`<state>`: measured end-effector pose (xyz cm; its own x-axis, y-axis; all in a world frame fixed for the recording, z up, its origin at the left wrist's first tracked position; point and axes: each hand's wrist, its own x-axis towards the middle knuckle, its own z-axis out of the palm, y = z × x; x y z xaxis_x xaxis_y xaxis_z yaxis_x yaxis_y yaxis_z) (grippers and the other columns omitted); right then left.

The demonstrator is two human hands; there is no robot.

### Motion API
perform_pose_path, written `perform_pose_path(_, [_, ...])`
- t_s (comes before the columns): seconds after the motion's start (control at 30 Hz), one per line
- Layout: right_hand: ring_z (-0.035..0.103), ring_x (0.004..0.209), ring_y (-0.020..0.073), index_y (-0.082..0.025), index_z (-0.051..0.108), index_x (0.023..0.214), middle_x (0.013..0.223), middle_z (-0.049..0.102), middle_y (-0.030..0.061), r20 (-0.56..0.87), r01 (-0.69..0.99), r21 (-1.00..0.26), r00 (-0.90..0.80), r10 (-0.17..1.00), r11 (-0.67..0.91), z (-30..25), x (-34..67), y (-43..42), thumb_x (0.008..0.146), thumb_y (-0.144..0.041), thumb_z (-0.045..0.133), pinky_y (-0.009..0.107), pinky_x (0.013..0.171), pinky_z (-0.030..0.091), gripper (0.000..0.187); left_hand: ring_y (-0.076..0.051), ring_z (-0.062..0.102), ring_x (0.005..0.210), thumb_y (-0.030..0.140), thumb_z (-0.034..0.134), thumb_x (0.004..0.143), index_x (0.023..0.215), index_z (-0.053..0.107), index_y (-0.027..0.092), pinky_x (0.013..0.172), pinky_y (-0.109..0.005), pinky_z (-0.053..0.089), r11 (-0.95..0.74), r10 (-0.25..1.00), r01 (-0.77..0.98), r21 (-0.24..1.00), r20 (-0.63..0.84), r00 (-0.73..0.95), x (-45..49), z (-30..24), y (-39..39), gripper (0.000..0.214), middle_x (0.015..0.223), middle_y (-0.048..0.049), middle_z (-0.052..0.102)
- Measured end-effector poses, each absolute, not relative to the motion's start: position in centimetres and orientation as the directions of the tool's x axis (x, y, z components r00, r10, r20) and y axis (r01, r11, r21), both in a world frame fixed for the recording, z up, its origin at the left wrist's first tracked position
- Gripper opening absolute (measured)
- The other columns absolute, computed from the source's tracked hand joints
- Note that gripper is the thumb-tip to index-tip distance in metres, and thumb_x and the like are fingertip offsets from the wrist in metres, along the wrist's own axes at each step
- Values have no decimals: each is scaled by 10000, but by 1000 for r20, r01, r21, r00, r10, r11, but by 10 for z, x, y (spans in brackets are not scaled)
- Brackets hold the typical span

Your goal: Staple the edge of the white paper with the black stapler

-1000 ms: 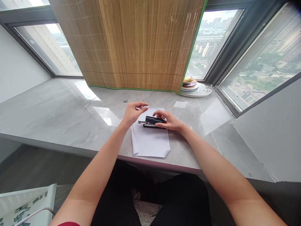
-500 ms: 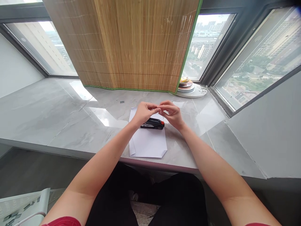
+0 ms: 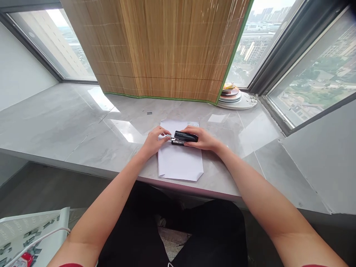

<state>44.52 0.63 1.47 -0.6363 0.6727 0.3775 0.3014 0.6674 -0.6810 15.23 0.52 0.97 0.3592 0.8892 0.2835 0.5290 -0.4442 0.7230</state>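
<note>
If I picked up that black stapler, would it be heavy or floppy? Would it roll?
The black stapler might feel heavy for its size, since a silvery metal part shows inside. Its top could flap a little, as it looks raised from the base. It probably wouldn't roll on the white paper, being long and boxy.

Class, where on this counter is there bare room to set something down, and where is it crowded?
Free: the counter between the left wall and left hand, and the patch between the right hand and right wall. Crowded: the far half of the paper, where both hands meet at the stapler, and the far right corner, with stacked plates.
</note>
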Motion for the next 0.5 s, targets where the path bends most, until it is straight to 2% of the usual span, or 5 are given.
perform_pose_path(0.13, [711, 1044, 267, -238, 743, 1355, 1178, 755, 103, 383, 298, -679, -637, 669, 671, 15, 446, 7, 1000, -495, 770, 421, 934, 575, 440, -221, 681, 993, 263, 752, 952, 1019, 832, 236, 981, -399, 557, -489, 861, 514, 704, 295, 415, 157, 11, 10, 108, 1027, -55, 725])
perform_pose_path(0.5, [742, 1044, 265, -235, 753, 1326, 1187, 813, 88, 368, 300, -704, -623, 691, 644, 14, 446, 6, 966, -451, 789, 404, 925, 585, 422, -199, 679, 846, 387, 821, 916, 1086, 901, 289, 831, -375, 572, -458, 883, 526, 717, 298, 363, 145, 9, 3, 211, 1007, -62, 792])
